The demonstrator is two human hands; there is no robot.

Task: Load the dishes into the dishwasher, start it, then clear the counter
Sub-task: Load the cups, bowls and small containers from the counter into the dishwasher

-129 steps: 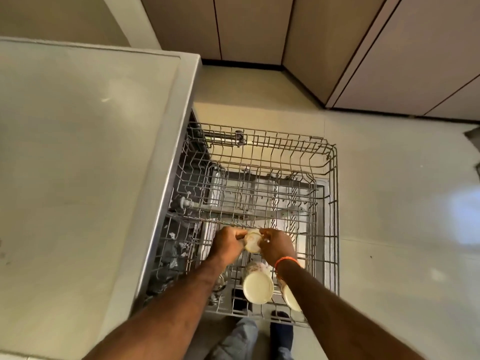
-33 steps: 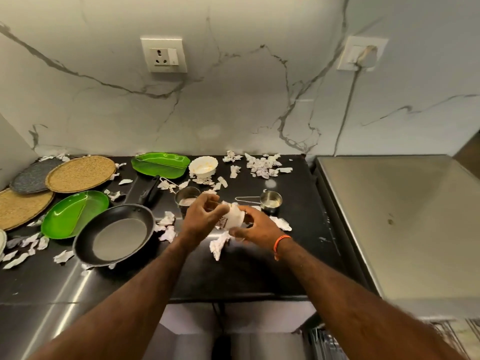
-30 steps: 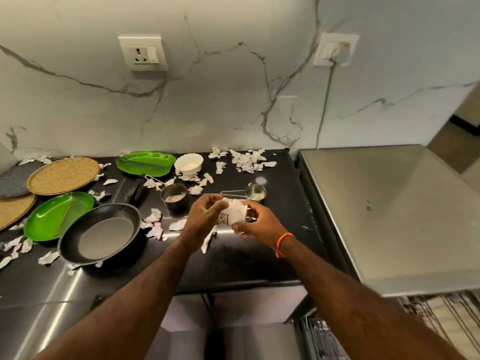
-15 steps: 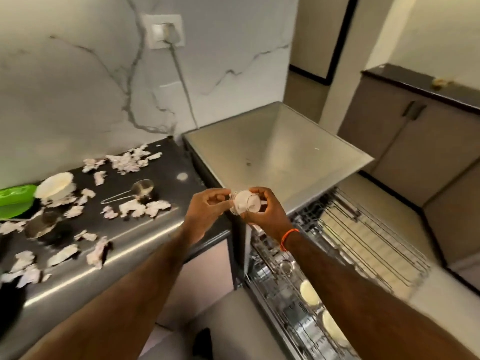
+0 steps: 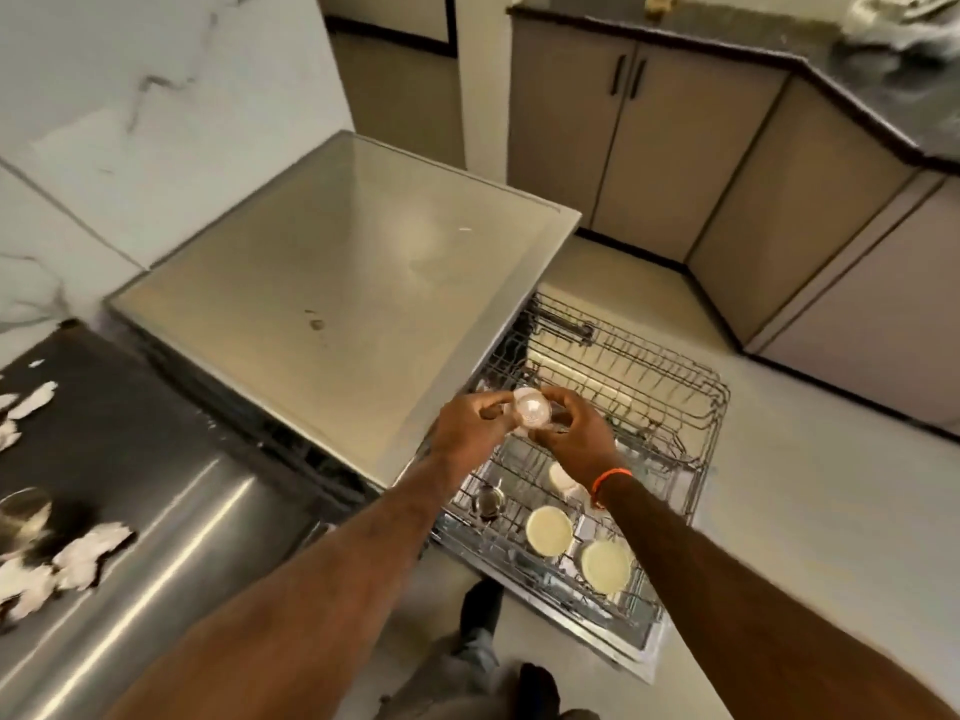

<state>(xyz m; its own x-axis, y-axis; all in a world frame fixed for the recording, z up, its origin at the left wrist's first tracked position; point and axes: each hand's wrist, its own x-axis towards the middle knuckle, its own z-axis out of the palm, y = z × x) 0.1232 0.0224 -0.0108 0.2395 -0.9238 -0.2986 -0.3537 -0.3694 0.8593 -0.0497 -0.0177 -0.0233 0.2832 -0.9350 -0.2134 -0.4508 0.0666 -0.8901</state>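
Both hands hold one small white cup [image 5: 531, 409] upside down, its base facing me. My left hand [image 5: 470, 431] pinches its left side and my right hand [image 5: 574, 439] grips its right side. The cup hangs above the pulled-out wire rack [image 5: 670, 407] of the open dishwasher [image 5: 332, 283]. In the rack's near part stand upturned white cups [image 5: 549, 530] [image 5: 606, 566], another white piece [image 5: 563, 478] half hidden by my right wrist, and a small steel cup [image 5: 489, 500].
The dark counter [image 5: 130, 459] lies at the left with torn white paper scraps [image 5: 78, 561] and a steel cup [image 5: 23, 511]. Beige cabinets [image 5: 649, 132] line the far right. My feet [image 5: 480, 605] stand on the floor beside the rack.
I picked the cup up from the counter with both hands and turned right. It now hangs lower, over the rack, rather than beside the dishwasher's top.
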